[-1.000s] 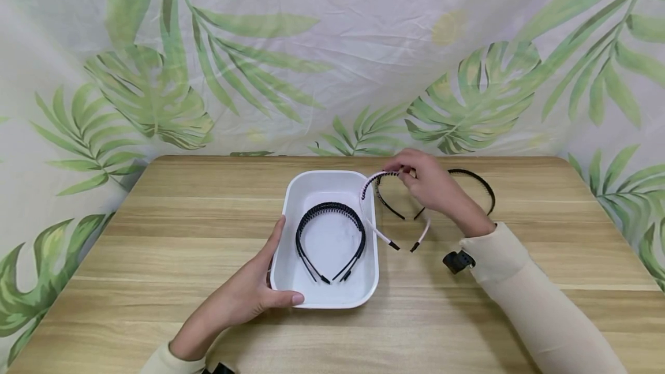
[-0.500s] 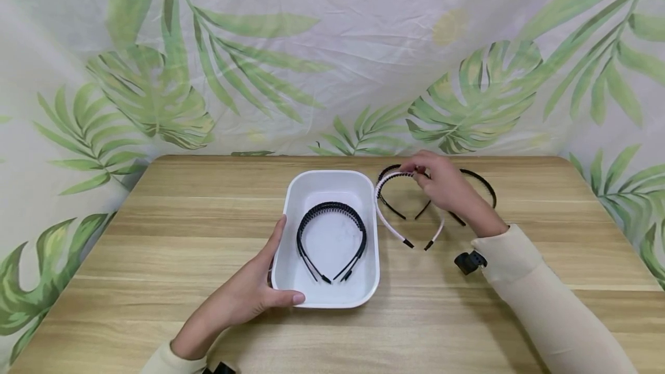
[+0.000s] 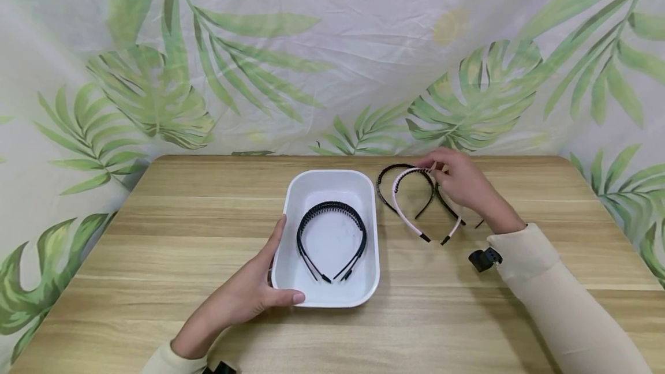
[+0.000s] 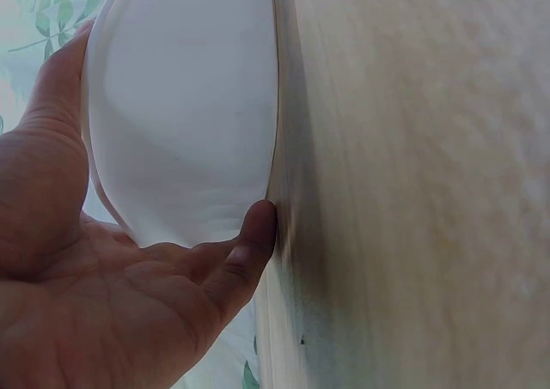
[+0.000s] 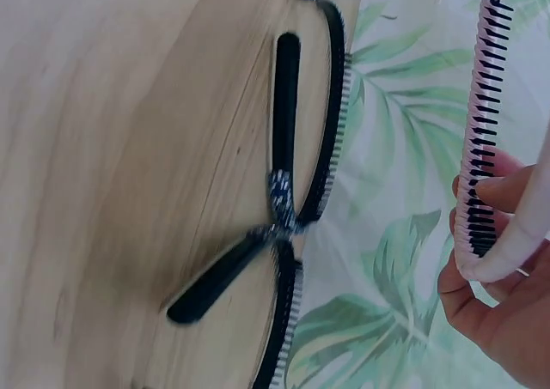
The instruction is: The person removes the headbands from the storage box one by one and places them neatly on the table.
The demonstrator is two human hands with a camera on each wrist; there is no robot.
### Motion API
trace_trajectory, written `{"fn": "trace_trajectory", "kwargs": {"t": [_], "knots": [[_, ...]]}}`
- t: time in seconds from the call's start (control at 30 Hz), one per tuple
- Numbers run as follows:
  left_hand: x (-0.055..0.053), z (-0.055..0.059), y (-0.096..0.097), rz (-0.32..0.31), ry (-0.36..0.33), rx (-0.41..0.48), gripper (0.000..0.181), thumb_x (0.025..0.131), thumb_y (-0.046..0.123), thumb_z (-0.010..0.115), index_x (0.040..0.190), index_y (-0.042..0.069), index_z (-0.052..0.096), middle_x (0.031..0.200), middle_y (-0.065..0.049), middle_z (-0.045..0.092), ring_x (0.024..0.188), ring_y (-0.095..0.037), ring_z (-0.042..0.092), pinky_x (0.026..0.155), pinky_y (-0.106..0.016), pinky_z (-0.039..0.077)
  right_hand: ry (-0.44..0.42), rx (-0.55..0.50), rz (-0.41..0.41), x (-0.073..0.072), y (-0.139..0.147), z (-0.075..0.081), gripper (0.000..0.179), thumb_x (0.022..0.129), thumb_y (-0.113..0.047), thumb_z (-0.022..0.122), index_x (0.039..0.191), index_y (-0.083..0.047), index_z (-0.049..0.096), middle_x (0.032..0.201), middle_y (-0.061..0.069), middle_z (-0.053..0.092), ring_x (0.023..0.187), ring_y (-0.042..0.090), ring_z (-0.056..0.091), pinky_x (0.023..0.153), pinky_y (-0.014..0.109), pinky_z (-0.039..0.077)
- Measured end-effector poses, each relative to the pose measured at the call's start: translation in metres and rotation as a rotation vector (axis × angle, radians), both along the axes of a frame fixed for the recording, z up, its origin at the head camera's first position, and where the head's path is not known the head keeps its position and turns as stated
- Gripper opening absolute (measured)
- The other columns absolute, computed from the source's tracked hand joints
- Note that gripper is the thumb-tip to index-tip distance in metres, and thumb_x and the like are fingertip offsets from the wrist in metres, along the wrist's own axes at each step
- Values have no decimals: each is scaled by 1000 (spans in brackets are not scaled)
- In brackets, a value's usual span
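In the head view my left hand (image 3: 244,290) grips the left side of a white plastic tub (image 3: 337,296), its thumb over the near rim. The left wrist view shows fingers curled against the tub's wall (image 4: 185,88). Black headbands (image 3: 331,206) lie overlapped inside the tub. To its right, my right hand (image 3: 462,180) pinches the top of a pale pink headband (image 3: 405,219) with black tips; its black inner teeth show in the right wrist view. Behind it on the table are a black headband (image 3: 379,188) and another black one (image 3: 449,209), partly hidden by the hand.
A wooden table (image 3: 208,235) carries everything. A leaf-patterned cloth (image 3: 363,62) hangs along its back edge and sides. In the right wrist view the two black headbands (image 5: 335,71) meet end to end, their legs crossing.
My right hand has carried the pink headband rightward, from over the tub's right rim to in front of the black headbands. The left hand and the tub have stayed put.
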State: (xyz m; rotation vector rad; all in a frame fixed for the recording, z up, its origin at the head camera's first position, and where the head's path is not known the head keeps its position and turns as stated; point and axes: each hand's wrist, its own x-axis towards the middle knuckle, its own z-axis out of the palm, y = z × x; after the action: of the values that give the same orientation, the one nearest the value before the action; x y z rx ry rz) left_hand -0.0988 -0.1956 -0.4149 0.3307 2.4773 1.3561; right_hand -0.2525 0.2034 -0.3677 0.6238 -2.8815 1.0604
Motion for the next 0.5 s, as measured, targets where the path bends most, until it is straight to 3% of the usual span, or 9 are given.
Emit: {"fn": "trace_trajectory", "kwargs": {"t": [0.23,0.5], "knots": [[0,-1,0,-4,2,18,137,77,34,94,169,31,-7,177,-10,3,154,-34,28,108,-5,22,8,24,-28,1,18,-1,36,98,11,51,124,1,73,122,20,71,106,36,61,78,41,47],[1,2,-1,-4,2,12,136,78,33,94,169,30,-8,177,-12,5,153,-35,32,111,-10,27,39,10,-63,0,38,-8,31,99,11,55,121,0,74,121,21,72,105,35,62,78,36,46]]}}
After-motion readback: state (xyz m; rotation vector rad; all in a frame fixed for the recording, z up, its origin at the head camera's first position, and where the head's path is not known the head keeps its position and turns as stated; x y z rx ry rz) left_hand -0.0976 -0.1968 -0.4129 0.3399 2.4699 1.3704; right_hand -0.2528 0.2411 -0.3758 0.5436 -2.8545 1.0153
